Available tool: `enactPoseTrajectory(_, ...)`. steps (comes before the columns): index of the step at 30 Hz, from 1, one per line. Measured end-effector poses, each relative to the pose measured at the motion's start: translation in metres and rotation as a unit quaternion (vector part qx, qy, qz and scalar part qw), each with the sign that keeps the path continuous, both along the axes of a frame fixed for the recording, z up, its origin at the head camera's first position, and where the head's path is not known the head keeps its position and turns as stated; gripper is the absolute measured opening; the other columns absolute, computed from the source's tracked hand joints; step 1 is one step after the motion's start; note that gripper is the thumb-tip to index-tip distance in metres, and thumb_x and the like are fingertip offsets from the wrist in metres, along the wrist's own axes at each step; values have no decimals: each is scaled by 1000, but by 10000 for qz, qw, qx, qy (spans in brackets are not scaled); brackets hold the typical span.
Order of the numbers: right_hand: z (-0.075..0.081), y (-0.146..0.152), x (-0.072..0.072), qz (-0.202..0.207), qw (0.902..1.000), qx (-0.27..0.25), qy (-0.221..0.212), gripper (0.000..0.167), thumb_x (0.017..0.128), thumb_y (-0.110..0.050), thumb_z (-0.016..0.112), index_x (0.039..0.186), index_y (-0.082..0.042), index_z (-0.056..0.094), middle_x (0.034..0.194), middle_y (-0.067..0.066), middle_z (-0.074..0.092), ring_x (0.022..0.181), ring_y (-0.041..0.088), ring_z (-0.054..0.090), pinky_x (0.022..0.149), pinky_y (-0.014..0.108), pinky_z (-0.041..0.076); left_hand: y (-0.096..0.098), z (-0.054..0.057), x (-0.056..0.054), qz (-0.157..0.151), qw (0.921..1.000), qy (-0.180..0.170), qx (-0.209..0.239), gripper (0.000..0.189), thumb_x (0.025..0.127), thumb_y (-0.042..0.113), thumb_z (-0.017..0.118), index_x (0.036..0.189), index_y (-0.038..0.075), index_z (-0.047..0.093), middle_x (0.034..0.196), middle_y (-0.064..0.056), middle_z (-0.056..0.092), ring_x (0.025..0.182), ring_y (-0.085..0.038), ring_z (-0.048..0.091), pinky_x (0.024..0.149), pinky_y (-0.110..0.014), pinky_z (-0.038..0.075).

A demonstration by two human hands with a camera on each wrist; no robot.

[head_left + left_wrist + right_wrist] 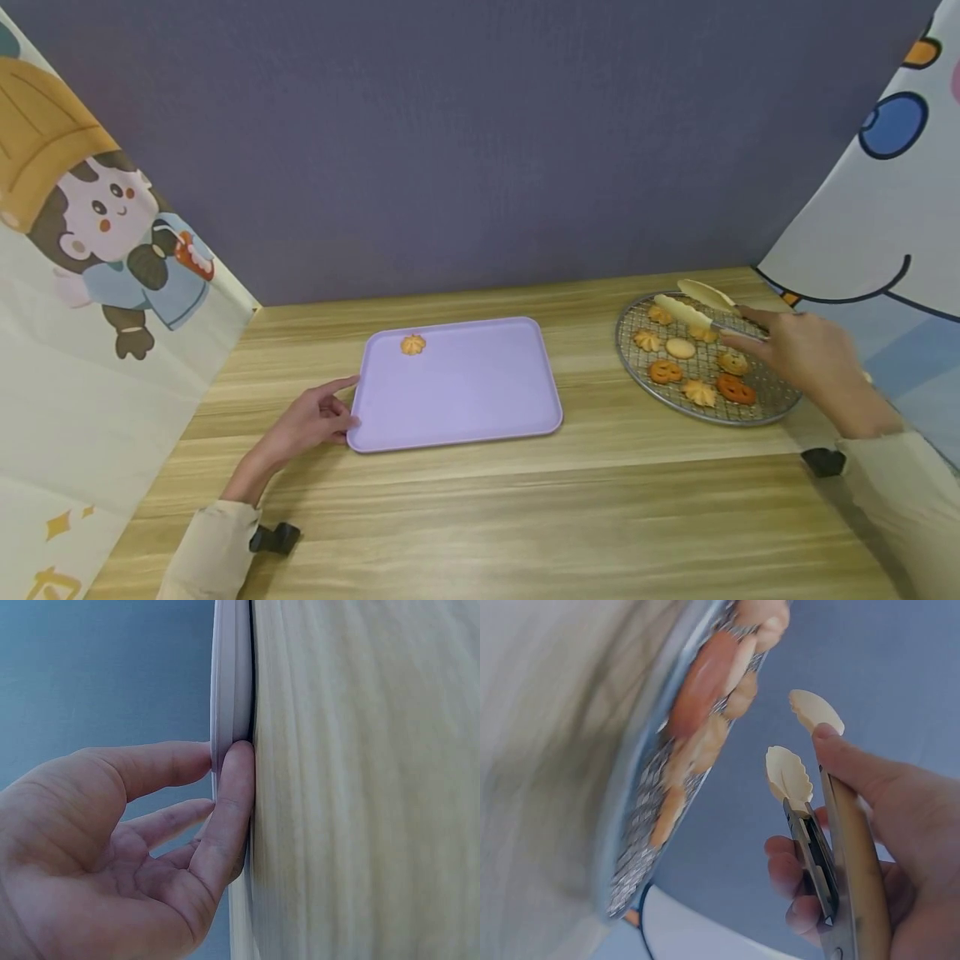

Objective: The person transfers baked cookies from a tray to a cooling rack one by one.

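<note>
My left hand (pixel 311 423) is at the left edge of a lilac rectangular tray (pixel 465 392) lying on the table. Its thumb and fingers pinch the tray's rim (pixel 234 682), with one fingertip low by the wood. A single flower-shaped cookie (pixel 412 344) lies near the tray's far left corner. My right hand (pixel 817 354) grips a pair of tongs (pixel 847 855) with cream scalloped tips, which stand apart with nothing between them. In the head view the tips overlap the far side of a round metal tray with a mesh (pixel 765 410) holding several cookies.
Among the cookies are flower-shaped ones (pixel 700 393), pretzel-shaped ones (pixel 736 389) and a plain round one (pixel 680 348). A dark panel (pixel 480 150) rises behind the wood-grain table (pixel 480 525). Cartoon-printed sheets (pixel 112 275) stand at both sides.
</note>
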State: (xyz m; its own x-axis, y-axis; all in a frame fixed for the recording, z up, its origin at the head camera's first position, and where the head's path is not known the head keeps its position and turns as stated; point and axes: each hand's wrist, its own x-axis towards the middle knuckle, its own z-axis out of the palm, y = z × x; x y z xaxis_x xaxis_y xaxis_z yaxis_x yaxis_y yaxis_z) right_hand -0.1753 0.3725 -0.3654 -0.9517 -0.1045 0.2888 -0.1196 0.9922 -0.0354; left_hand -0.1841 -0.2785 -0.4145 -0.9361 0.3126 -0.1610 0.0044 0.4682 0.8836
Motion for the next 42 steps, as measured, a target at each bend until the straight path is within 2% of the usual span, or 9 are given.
enactPoseTrajectory(2, 1, -9, 0, 82, 9999, 59, 82, 72, 91, -61, 61, 138, -5, 59, 42, -2, 30, 39, 12, 21, 34, 25, 19, 0, 1, 0, -8, 10000, -11, 15, 70, 92, -2, 65, 152, -7, 30, 93, -19, 60, 80, -23, 64, 69, -33, 62)
enactPoseTrajectory(9, -2, -58, -8, 1003, 9908, 265, 873, 70, 84, -56, 73, 134, -8, 63, 41, -8, 25, 36, 8, 18, 34, 23, 15, 0, 1, -1, -14, 10000, -7, -44, 69, 92, -2, 65, 151, -8, 31, 91, -19, 60, 79, -23, 65, 68, -32, 62)
enactPoseTrajectory(13, -2, -90, -13, 1148, 9911, 268, 617, 80, 81, -63, 72, 140, -11, 58, 47, -7, 31, 39, 8, 21, 34, 23, 17, 1, -1, -1, 7, 10000, -63, -25, 69, 92, -2, 65, 152, -7, 31, 92, -19, 61, 80, -23, 65, 69, -32, 62)
enactPoseTrajectory(16, -2, -113, -17, 1391, 9882, 241, 592, 83, 78, -63, 75, 139, -9, 58, 52, -3, 37, 40, 9, 24, 33, 23, 18, 1, -1, -1, -5, 10000, -69, -12, 69, 92, -1, 65, 152, -6, 30, 93, -19, 60, 81, -24, 65, 69, -33, 62)
enactPoseTrajectory(21, -4, -149, -20, 1722, 9838, 53, 496, 84, 76, -61, 78, 138, -8, 59, 72, 9, 62, 41, 10, 33, 32, 23, 23, 0, -1, -1, -54, 10000, 12, -3, 69, 92, -1, 65, 152, -7, 30, 93, -20, 61, 80, -24, 65, 69, -33, 62)
enactPoseTrajectory(24, -5, -169, -21, 1930, 9805, -46, 356, 88, 75, -61, 79, 141, -8, 56, 83, 12, 68, 44, 10, 39, 33, 23, 27, 0, -1, -1, -69, 10000, 60, -18, 69, 93, -1, 65, 152, -8, 30, 93, -20, 61, 80, -24, 66, 69, -32, 62)
enactPoseTrajectory(31, -13, -209, -24, 2447, 9688, -229, 329, 98, 75, -63, 78, 149, -10, 43, 73, 4, 62, 46, 10, 42, 36, 23, 33, 0, -1, 0, -20, 10000, 61, -33, 69, 92, -2, 65, 152, -8, 30, 92, -20, 61, 80, -23, 66, 69, -31, 62)
enactPoseTrajectory(36, -19, -231, -32, 2816, 9585, -209, 392, 89, 76, -63, 77, 139, -5, 53, 68, -2, 54, 47, 8, 42, 36, 23, 31, 1, 1, 1, 45, 10000, 32, -27, 69, 92, -1, 65, 152, -7, 31, 92, -19, 62, 80, -23, 66, 69, -32, 62)
enactPoseTrajectory(42, -22, -248, -43, 2801, 9596, -270, 23, 82, 78, -63, 75, 137, -9, 59, 65, -6, 49, 47, 8, 42, 36, 24, 33, 2, 2, 1, 55, 10000, -10, -8, 69, 92, -1, 65, 152, -7, 31, 92, -19, 61, 80, -24, 66, 69, -31, 62)
